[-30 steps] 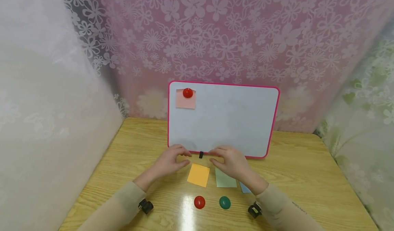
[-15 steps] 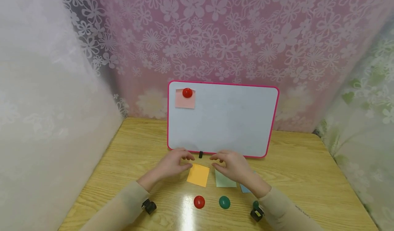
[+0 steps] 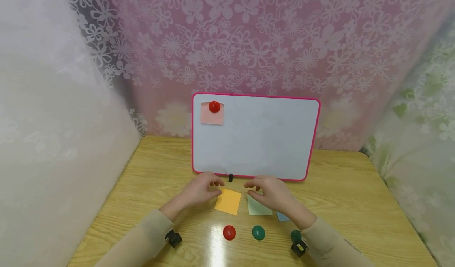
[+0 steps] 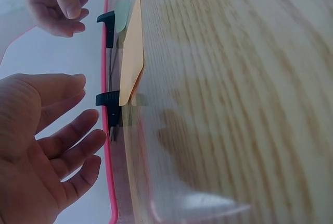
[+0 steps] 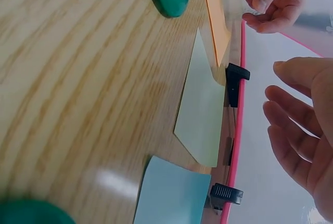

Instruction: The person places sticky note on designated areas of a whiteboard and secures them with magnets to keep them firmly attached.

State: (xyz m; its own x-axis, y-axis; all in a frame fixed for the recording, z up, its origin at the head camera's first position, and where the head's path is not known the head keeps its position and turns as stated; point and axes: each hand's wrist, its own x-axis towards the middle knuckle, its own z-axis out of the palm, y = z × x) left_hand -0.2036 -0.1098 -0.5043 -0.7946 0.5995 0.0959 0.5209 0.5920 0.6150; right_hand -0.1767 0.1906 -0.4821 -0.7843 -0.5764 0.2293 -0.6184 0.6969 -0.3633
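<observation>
Orange note — squarish, no long axis — lies just right of the left hand, nearer it than the right hand; both hands hold nothing, fingers loosely bent, thumbs apart.

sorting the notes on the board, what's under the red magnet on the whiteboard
A pink note is under the red magnet, against the whiteboard. The note shows below and to both sides; the spot directly beneath the magnet, and the board behind the note, are covered.
</observation>
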